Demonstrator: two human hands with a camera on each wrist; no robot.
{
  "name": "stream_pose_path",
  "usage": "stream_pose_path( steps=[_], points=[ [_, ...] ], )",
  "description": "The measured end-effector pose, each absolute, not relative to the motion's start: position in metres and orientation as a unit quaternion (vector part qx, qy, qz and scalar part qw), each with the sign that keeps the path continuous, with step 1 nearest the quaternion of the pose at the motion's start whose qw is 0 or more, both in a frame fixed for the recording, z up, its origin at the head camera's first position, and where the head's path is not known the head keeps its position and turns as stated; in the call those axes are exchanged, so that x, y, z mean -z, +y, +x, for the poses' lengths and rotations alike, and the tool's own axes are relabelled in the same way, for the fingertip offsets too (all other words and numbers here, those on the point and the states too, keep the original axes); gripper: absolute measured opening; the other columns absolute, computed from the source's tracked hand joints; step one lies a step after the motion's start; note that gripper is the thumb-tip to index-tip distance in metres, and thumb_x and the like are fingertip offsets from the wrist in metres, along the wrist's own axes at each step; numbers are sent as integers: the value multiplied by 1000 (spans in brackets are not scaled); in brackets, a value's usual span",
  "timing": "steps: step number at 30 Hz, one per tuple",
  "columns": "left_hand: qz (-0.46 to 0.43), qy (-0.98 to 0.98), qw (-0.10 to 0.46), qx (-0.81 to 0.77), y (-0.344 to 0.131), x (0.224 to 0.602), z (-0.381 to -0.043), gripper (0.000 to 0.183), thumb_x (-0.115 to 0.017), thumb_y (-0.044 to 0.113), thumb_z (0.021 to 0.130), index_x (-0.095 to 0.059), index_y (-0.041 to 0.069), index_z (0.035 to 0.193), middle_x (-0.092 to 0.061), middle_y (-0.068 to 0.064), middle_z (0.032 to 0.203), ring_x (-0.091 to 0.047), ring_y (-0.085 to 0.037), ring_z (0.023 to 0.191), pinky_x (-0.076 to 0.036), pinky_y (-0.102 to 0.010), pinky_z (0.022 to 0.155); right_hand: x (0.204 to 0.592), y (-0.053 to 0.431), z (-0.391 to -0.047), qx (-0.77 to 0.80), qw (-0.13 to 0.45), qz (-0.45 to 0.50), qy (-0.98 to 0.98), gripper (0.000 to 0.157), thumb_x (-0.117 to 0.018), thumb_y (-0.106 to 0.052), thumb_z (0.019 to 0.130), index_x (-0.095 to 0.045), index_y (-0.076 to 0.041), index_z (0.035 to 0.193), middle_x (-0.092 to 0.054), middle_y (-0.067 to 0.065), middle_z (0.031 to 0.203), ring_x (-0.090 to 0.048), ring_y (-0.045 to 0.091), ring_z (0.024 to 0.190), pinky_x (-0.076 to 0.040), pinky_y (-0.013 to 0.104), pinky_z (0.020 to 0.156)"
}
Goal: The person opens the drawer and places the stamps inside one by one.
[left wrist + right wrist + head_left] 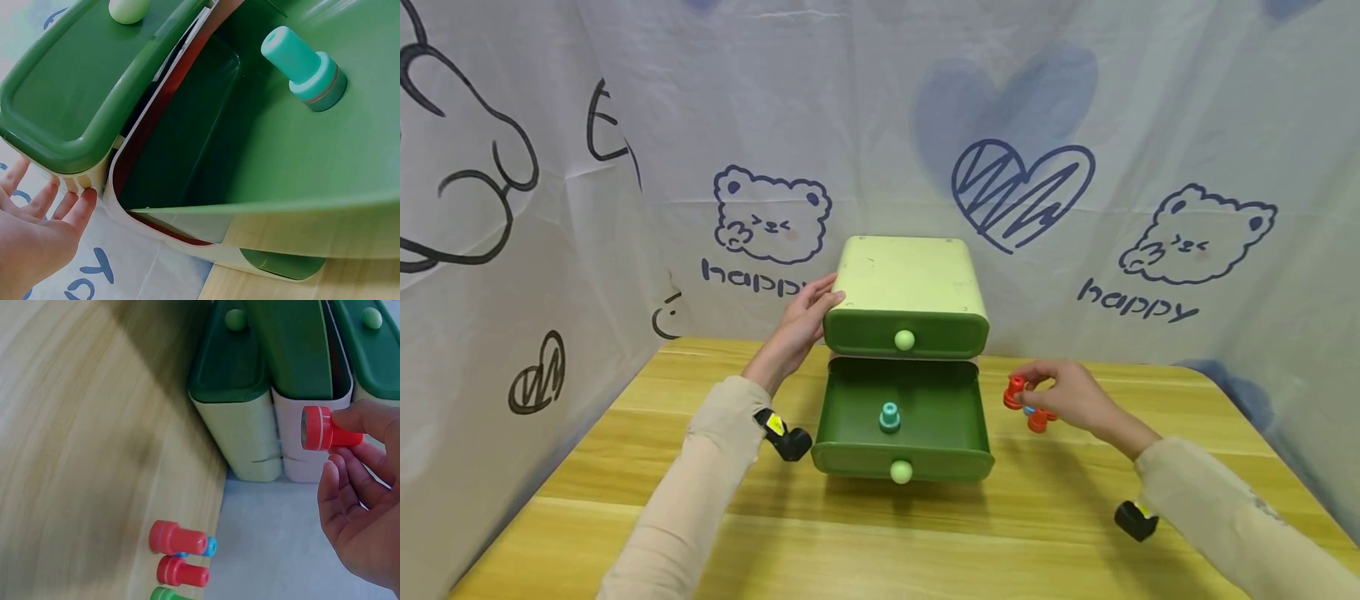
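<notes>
A small drawer cabinet (910, 271) with green fronts stands on the table, its middle drawer (857, 417) pulled out. Inside that drawer, one teal toy stamp (890, 417) stands upright. My left hand (805, 317) rests on the cabinet's upper left side, the fingertips touching its wall in the left wrist view. To the right of the cabinet, my right hand (1067, 396) pinches a red toy stamp (317, 428) between thumb and fingers, held above the table. Several more stamps lie below that hand, including a red stamp (181, 571) and a green stamp (167, 594).
The wooden table (925, 550) reaches a patterned cloth (880, 108) hung behind it and along the sides. A blue stamp (210, 546) is partly hidden by the red ones. Round light-green knobs (901, 472) stick out from the drawer fronts.
</notes>
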State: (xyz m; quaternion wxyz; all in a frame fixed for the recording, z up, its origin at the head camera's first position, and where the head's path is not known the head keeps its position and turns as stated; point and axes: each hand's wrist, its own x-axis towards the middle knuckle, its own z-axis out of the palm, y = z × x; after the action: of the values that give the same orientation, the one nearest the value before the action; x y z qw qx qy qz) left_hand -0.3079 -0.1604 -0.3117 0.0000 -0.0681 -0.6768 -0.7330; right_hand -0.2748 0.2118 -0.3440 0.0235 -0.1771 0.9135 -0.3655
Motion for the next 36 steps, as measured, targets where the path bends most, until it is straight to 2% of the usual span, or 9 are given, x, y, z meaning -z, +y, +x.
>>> stream_pose_path(
  steps=[11,18,26,36],
  points=[
    [-68,-676,0,734,-160,311,-308,59,-53,22,99,-29,11,151,-29,-10,152,-35,-26,135,-36,-38,108,327,201,-267,358,34,-199,912,30,-70,-10,85,-68,2,112,-65,8,92,-56,19,69,-50,29,52],
    [-67,-673,2,737,-161,311,-307,58,-53,21,99,-30,11,151,-30,-10,152,-35,-26,135,-37,-38,108,315,195,-267,334,33,-224,915,30,-69,-9,84,-69,2,112,-67,8,95,-59,20,80,-52,31,65],
    [-72,-673,-1,736,-161,311,-306,59,-52,21,99,-28,10,152,-28,-12,152,-36,-27,135,-36,-38,108,302,184,-265,307,41,-243,919,29,-71,-7,82,-70,3,109,-69,7,93,-60,19,78,-53,32,66],
    [-71,-668,0,740,-160,311,-306,58,-52,20,99,-28,10,152,-28,-13,152,-38,-28,133,-37,-38,108,297,173,-267,283,45,-283,915,27,-74,-8,81,-72,2,106,-72,7,95,-65,21,84,-54,42,79]
  ],
)
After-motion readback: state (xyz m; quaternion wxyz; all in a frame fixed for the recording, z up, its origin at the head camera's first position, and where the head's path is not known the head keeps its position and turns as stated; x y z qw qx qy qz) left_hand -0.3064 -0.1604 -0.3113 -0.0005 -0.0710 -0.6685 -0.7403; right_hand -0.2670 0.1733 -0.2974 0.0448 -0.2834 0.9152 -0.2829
